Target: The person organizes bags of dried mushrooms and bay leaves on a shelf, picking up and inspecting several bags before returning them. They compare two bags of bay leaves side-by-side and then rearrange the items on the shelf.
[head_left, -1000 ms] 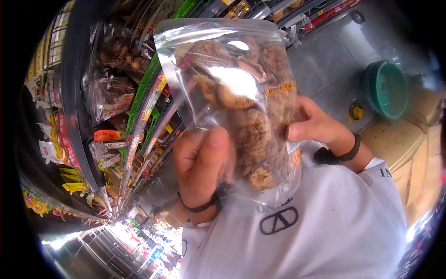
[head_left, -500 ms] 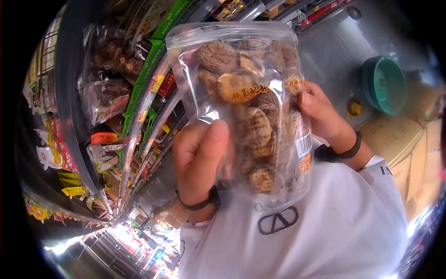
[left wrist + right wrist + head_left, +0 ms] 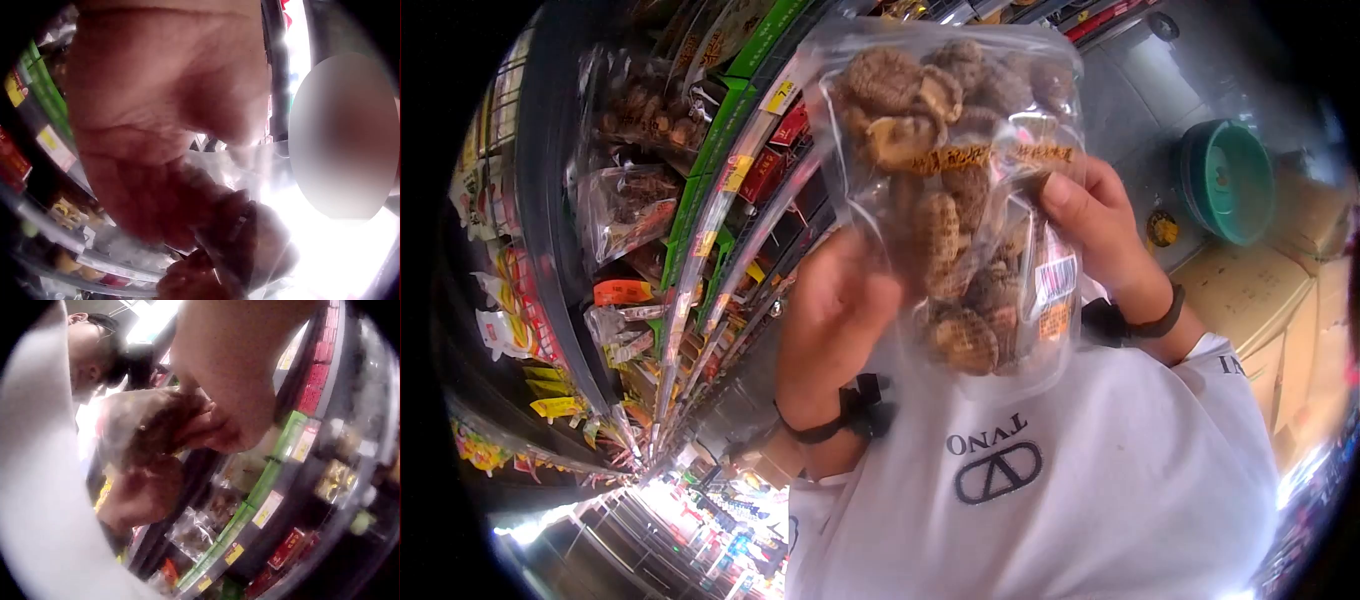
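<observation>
A clear zip-top bag of dried mushrooms (image 3: pixel 950 215) is held up in front of the chest, with gold lettering across it and a barcode at its lower right. My left hand (image 3: pixel 837 305), slightly blurred, grips its left edge. My right hand (image 3: pixel 1100 220) pinches the opposite edge, thumb in front and fingers mostly hidden behind. In the left wrist view, the left palm (image 3: pixel 162 94) fills the upper part, with the mushroom bag (image 3: pixel 256 250) beyond its fingers. The right wrist view shows the right hand (image 3: pixel 231 394) at the bag (image 3: pixel 137 419), with the left hand (image 3: pixel 147 494) below.
Store shelves with a green strip (image 3: pixel 710 175) and price tags run along the left. Packaged goods include other clear bags (image 3: pixel 630 205). On the floor to the right are a green tub (image 3: pixel 1228 183) and cardboard boxes (image 3: pixel 1250 300).
The bag has risen and shifted right, and it has turned so that the lettering and barcode show more clearly with less glare. Both hands keep hold of it.
</observation>
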A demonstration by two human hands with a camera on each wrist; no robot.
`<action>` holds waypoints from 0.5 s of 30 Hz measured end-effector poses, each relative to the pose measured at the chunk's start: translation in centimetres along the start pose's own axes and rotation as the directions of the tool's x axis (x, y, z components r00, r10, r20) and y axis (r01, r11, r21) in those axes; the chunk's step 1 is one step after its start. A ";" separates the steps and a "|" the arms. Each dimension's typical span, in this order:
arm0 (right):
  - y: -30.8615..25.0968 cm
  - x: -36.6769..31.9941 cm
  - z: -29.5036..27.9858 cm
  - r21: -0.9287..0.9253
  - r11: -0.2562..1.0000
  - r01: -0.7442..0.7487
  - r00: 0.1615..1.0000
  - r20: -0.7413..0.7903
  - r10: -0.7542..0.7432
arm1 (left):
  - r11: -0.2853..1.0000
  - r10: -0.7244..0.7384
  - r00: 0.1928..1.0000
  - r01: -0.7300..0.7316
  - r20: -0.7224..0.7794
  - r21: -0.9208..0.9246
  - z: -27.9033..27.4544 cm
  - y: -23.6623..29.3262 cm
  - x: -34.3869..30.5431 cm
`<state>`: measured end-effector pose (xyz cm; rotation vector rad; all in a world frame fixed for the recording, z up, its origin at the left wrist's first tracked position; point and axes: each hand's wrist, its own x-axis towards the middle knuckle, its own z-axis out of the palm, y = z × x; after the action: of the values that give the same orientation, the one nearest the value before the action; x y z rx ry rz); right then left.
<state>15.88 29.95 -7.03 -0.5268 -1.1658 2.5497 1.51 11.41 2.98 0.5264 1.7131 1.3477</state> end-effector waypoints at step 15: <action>-0.6 -0.6 -0.1 0.009 0.995 0.102 0.995 -0.001 -0.102 | 0.981 -0.140 0.963 0.166 0.232 -0.099 1.5 0.2 -0.1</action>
<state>16.48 30.15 -6.52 -0.4540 -1.1499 2.4669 2.78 12.26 3.09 0.4505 1.4504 1.2211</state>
